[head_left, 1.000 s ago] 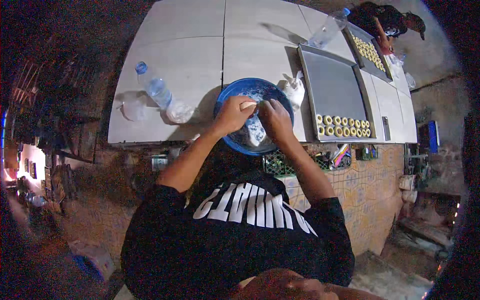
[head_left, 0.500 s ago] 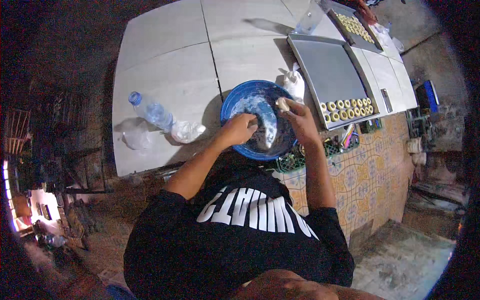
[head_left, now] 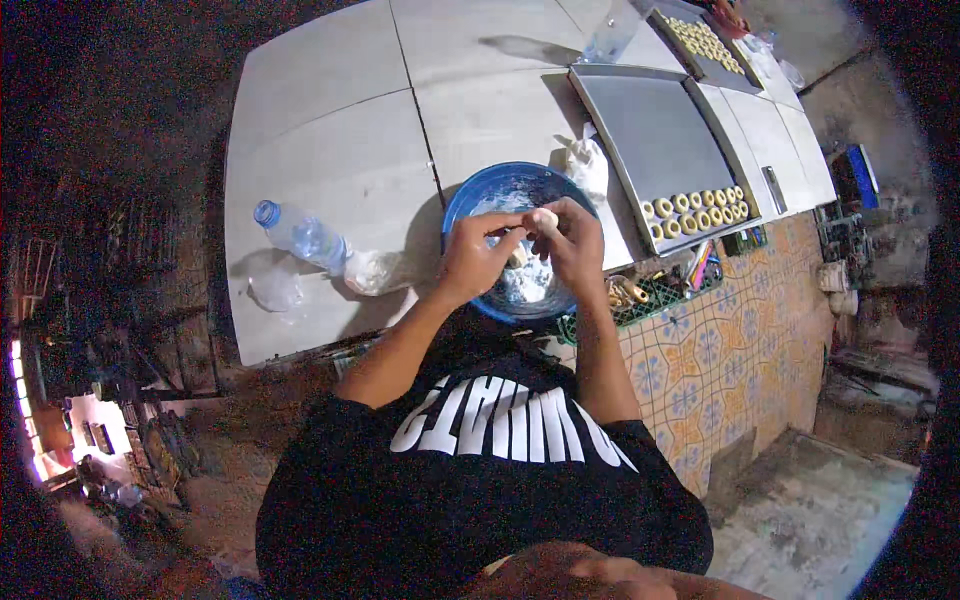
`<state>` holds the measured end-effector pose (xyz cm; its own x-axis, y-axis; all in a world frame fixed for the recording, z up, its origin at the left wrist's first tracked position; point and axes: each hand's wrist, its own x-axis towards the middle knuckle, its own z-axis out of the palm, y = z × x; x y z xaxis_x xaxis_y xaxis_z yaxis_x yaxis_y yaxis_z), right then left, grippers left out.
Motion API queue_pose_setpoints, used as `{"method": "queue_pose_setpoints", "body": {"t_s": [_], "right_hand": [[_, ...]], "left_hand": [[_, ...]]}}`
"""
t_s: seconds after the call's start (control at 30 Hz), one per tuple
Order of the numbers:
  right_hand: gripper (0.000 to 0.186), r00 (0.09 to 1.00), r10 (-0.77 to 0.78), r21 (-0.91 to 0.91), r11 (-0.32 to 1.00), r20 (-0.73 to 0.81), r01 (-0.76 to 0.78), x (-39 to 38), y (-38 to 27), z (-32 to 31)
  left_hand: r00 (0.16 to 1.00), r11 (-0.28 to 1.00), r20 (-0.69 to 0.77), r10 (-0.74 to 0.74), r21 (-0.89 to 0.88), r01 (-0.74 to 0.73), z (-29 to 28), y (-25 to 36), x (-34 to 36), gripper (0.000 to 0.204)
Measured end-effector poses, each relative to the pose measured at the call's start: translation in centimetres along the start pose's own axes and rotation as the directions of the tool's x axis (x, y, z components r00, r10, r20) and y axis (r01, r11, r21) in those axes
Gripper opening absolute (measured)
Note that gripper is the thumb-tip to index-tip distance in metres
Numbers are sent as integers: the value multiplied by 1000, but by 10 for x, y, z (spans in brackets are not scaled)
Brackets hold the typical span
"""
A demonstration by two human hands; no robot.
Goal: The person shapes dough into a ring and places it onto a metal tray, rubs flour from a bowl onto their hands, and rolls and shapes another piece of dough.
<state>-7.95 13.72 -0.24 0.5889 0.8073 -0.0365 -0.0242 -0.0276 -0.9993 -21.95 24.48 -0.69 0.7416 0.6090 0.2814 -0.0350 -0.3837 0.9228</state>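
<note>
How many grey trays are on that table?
2. One large tray lies to the right of the blue basin; a second tray lies beyond it, toward the picture's upper right. Others may be out of view.

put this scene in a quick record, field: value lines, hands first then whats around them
right hand: holds a small pale lump in its fingers
left hand: fingers close to the lump; whether they grip anything is unclear
under the hands: blue basin with white powdery stuff inside
right of basin: knotted bag with white contents, then a grey tray
in tray: two rows of pale rings along the near end
left of basin: clear blue-capped bottle beside a small plastic bag
</note>
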Motion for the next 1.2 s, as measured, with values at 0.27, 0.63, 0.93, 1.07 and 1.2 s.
{"method": "queue_pose_setpoints", "body": {"t_s": [0.27,0.63,0.93,1.07,1.2], "right_hand": [[45,996,-53,-203,978,-65,39,-9,-5,8],[56,989,-110,83,989,-104,119,-13,-54,-20],[61,926,-372,42,926,-73,375,29,-80,-68],[63,973,-231,92,969,-4,230,35,-58,-80],[61,990,-116,128,986,85,104,44,-10,-80]], "left_hand": [[990,989,-98,99,120,-87,16,18,5,41],[961,953,-28,274,139,-267,64,40,-5,30],[993,998,-115,-40,-42,36,110,83,-4,18],[983,999,-182,21,52,-12,121,72,3,29],[946,987,-324,-30,140,79,138,32,-3,37]]}}
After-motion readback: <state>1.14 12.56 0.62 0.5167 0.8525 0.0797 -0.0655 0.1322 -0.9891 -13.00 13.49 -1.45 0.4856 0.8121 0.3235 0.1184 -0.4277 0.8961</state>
